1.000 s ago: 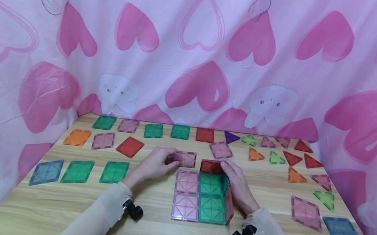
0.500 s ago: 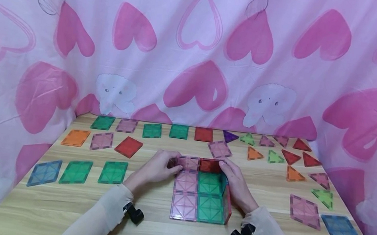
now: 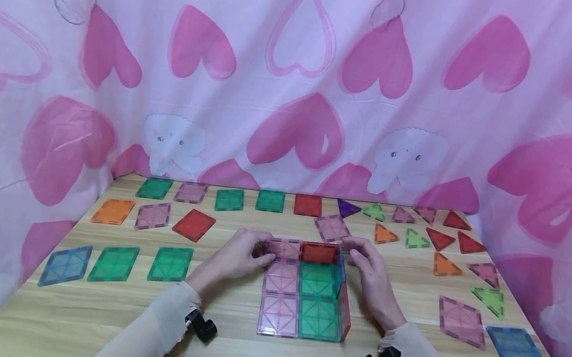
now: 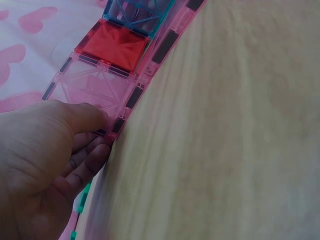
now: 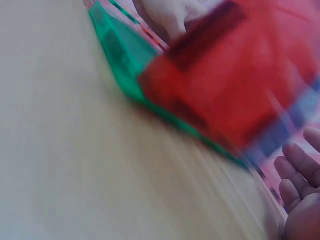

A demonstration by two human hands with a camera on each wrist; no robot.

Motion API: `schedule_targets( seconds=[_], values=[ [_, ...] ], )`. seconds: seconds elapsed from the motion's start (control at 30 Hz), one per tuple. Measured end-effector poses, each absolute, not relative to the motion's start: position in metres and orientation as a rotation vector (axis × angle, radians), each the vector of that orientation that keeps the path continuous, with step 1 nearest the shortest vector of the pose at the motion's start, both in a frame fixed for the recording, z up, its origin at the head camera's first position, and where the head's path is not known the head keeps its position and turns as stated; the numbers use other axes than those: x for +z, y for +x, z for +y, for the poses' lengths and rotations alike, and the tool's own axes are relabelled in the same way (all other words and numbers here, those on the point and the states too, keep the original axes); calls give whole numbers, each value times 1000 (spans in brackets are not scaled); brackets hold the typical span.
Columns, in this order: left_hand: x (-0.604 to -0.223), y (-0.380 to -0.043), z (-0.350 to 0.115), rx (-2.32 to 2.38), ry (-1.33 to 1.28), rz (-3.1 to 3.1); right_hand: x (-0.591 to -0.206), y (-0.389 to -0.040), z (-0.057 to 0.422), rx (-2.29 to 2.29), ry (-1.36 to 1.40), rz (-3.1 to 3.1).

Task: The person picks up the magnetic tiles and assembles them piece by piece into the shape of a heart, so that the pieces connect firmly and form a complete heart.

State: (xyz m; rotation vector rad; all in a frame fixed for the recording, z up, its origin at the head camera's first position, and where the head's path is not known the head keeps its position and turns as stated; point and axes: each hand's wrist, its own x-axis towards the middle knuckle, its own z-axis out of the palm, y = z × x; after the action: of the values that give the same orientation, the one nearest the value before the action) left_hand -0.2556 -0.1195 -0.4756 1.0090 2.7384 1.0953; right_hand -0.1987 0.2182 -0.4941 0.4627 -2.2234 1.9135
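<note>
Two pink square magnetic tiles [image 3: 279,315] and two green ones [image 3: 320,319] lie flat as a base. Along its back edge stand a pink tile [image 3: 287,249] and a red tile [image 3: 320,253], side by side. A blue tile [image 3: 341,275] and another red tile [image 3: 344,316] stand along the right side. My left hand [image 3: 238,256] pinches the upright pink tile at its left edge, thumb on the inner face in the left wrist view. My right hand [image 3: 372,279] is just right of the blue tile, fingers loosely bent and holding nothing; the right wrist view is blurred.
Loose square tiles lie at the left, including a blue one [image 3: 65,265] and an orange one [image 3: 113,211], with more along the back. Several triangle tiles [image 3: 439,239] are spread at the back right. A large blue square [image 3: 519,351] lies near the right edge.
My left hand has brought the upright pink tile right and nearer, onto the base's back edge beside the red tile. My right hand has let go of the back right corner and moved right.
</note>
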Motion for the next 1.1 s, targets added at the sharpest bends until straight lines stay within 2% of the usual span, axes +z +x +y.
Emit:
schedule_targets(
  seconds=[0.23, 0.63, 0.83, 1.1],
  values=[
    [-476, -257, -121, 1132, 989, 2727, -487, -169, 268, 1690, 450, -2218],
    [-475, -255, -123, 1150, 917, 2746, -454, -117, 371, 1270, 133, -2491],
    [-474, -254, -122, 1164, 915, 2734, -447, -107, 410, 1040, 132, -2581],
    [-475, -253, -117, 1195, 916, 2695, -456, -104, 429, 1029, 198, -2725]
  ],
)
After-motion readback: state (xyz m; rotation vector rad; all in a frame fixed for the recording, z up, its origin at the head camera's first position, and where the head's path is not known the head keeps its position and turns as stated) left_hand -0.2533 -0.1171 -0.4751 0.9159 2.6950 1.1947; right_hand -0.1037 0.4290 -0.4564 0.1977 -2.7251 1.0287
